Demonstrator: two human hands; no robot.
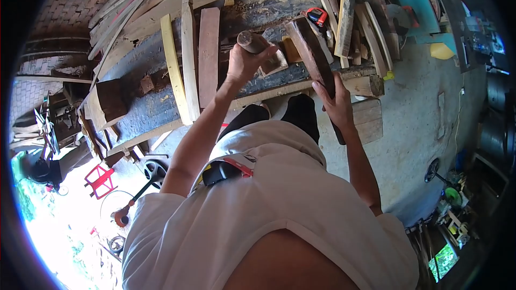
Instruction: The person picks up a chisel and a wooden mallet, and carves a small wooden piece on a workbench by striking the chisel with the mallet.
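Upright in my left hand [248, 65] is a thick round wooden handle [246, 38], its flat end facing up. The fingers wrap around it, and its lower end is hidden. Beside and below that hand lies a pale wooden block [275, 63] on the dark bench [145, 102]. My right hand [338, 102] is closed around a long, heavy, dark brown wooden bar [312, 48]. That bar slants from over the bench toward my body, its far end near the orange tape measure [317, 16]. A gap separates the bar from the round handle.
Planks lie across the bench on the left, among them a yellowish strip [173, 64] and a reddish board [209, 53]. More offcuts [344, 27] are at the right. A teal cabinet [416, 5] stands farther right; a red metal frame [100, 180] is on the floor.
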